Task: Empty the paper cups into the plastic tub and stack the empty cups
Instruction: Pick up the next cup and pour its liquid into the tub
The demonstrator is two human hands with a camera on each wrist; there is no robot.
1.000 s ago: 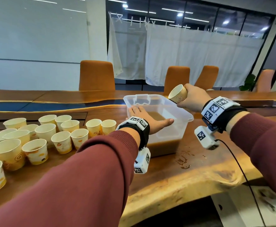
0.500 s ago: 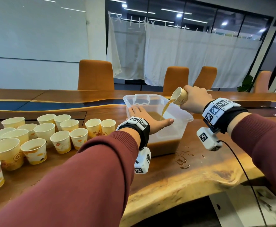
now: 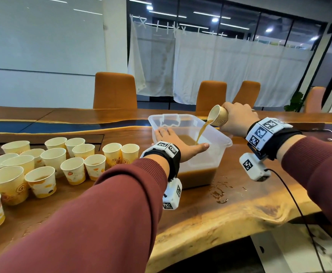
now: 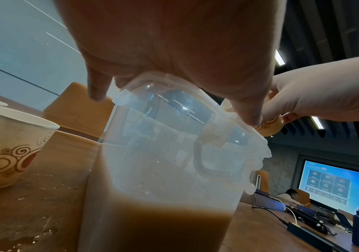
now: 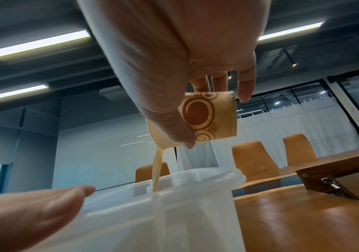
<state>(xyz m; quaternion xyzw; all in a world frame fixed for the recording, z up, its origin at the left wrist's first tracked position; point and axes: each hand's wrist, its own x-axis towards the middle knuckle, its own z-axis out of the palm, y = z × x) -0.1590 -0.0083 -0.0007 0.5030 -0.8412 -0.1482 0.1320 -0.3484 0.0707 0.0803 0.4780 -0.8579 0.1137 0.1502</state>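
Pouring now: right hand grips the paper cup, tipped further than a second ago, brown stream falling into the plastic tub at table centre. Left hand lies flat, fingers straight, steadying the rim. Cup nearly empty; many cups wait left.

Both arms wear maroon ribbed-cuff sleeves. Behind the fingers, each wrist carries a black strap topped with white blocks bearing black square markers. A white camera box hangs beneath each wrist, and a thin black cable trails from the right one.
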